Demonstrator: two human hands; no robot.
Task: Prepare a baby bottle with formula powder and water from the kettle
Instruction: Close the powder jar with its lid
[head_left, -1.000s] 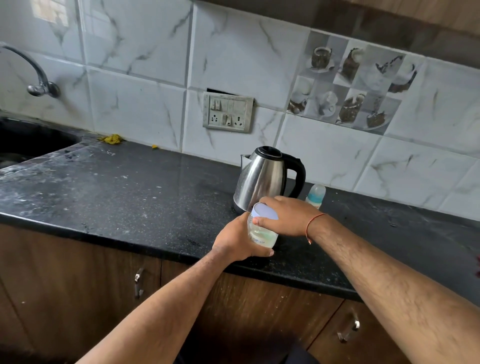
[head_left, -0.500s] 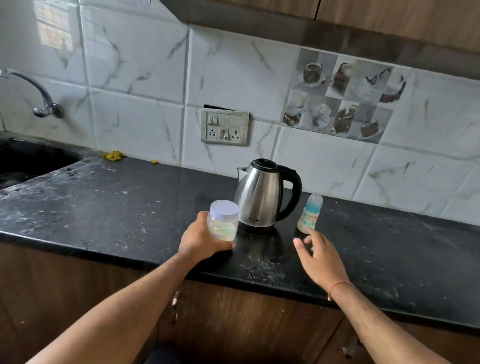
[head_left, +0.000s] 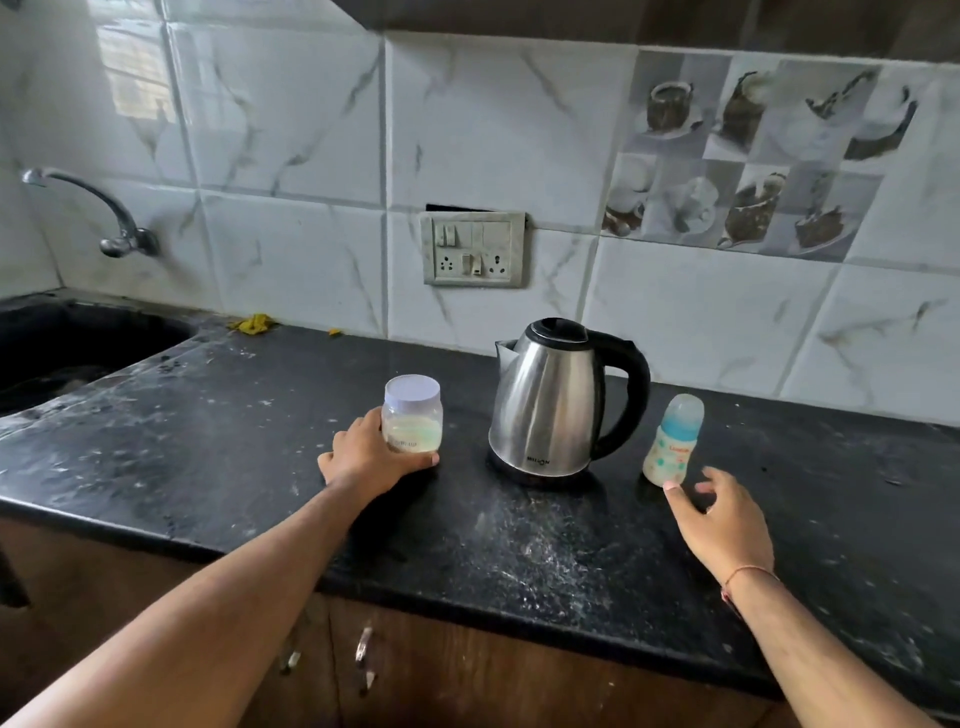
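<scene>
We see only part of the sink (head_left: 78, 343), cut off at the left edge of the view, and the far right end of the counter (head_left: 519, 545) runs out of sight too. The print on the jar (head_left: 413, 415) is too blurred for us to read, and our fingers hide its lower left side. On the kettle (head_left: 558, 397) we can make out a small brand mark near the base, something like "MILTON", though the letters are not sharp. The baby bottle (head_left: 672, 441) carries a red word on its label that we cannot read. Our left hand (head_left: 371, 457) grips the jar, fingers wrapped round its left side and thumb at its base, with the jar standing upright on the counter left of the kettle. Our right hand (head_left: 722, 525) hovers open just in front of the baby bottle, fingers spread and loosely bent, holding nothing; we cannot tell whether a fingertip touches it. The baby bottle stands capped to the right of the kettle, towards the back edge of the counter. A switch plate (head_left: 472, 249) sits on the tiled wall behind, and a tap (head_left: 104, 213) juts out above the sink.
</scene>
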